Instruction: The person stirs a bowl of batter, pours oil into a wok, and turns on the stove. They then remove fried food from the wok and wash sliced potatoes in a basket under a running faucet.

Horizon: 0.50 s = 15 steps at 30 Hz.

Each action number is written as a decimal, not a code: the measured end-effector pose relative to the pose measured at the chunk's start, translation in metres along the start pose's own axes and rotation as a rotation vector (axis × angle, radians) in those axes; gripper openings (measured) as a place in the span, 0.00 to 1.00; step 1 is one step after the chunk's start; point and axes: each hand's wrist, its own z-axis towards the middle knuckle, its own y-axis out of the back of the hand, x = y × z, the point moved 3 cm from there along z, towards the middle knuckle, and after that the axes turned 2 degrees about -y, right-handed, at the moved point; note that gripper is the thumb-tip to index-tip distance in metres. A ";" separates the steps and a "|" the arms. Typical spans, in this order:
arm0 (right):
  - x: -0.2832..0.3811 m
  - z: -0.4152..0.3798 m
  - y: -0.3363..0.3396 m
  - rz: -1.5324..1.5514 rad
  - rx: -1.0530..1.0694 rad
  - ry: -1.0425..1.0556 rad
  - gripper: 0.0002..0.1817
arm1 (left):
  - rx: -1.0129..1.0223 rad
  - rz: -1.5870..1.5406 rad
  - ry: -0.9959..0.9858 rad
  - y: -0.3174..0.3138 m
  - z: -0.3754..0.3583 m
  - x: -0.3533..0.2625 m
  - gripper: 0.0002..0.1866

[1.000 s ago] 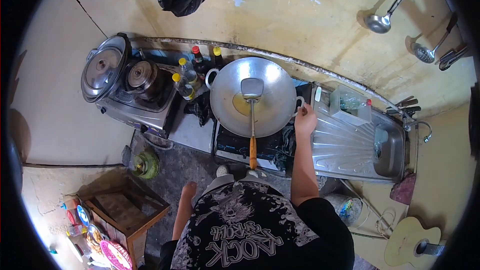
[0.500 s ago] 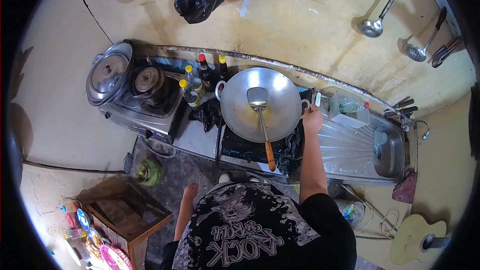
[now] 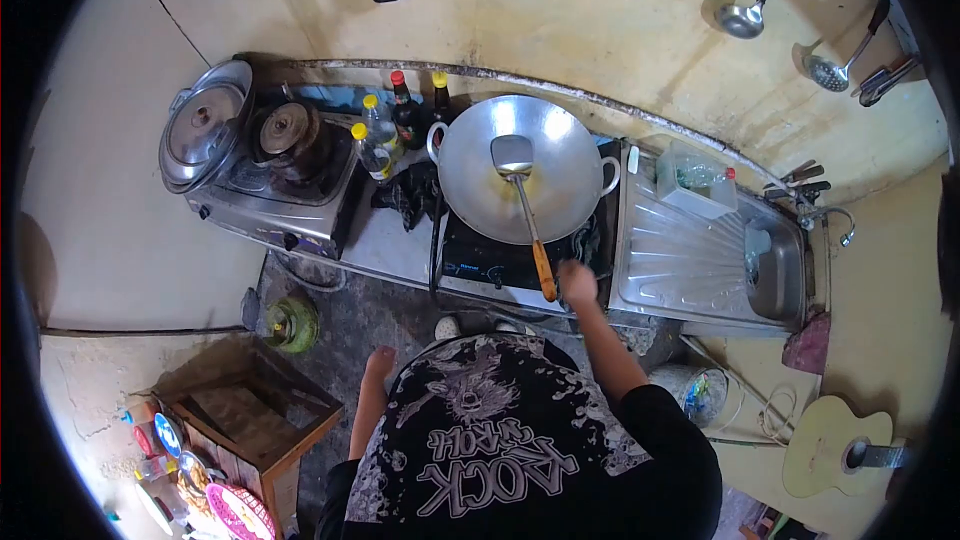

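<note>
A wide metal wok (image 3: pixel 470 195) with two loop handles sits on a black glass-topped stove (image 3: pixel 470 258). Inside it rests a spatula (image 3: pixel 513 154), its wooden handle (image 3: pixel 544 272) sticking out over the front rim. My right hand (image 3: pixel 578 285) is at the stove's front right edge, just right of the handle's end. Its fingers look closed; dark cloth-like material (image 3: pixel 588 238) lies by it, and what it grips is hidden. Down by my body, away from the counter, hangs my left hand (image 3: pixel 381 361), fingers curled, with nothing visible in it.
Left of the wok stand several bottles (image 3: pixel 372 158) and a black plastic bag (image 3: pixel 408 197). A second stove (image 3: pixel 275 205) carries a lidded pot (image 3: pixel 290 130) and a large lidded pan (image 3: pixel 205 125). To the right are a clear bin (image 3: pixel 695 180) and a sink (image 3: pixel 785 285).
My right hand has left the wok's right handle and moved down to the stove's front edge beside the spatula handle. The view has tilted slightly downward. My left hand stays by my side.
</note>
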 end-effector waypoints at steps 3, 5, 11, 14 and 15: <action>0.013 -0.043 -0.057 0.162 0.193 -0.011 0.21 | -0.036 -0.153 0.006 0.018 -0.001 -0.009 0.16; 0.052 -0.051 -0.063 -0.067 0.287 0.157 0.23 | 0.006 -0.128 -0.040 0.031 0.002 -0.016 0.16; 0.075 -0.054 -0.097 -0.284 0.285 0.135 0.23 | 0.057 -0.233 0.161 0.046 -0.010 -0.012 0.17; 0.081 -0.049 -0.093 -0.250 0.223 0.091 0.22 | -0.002 -0.154 0.060 0.014 -0.015 0.030 0.17; 0.080 -0.054 -0.092 -0.240 0.212 0.076 0.21 | 0.022 -0.166 0.103 0.016 -0.020 0.035 0.17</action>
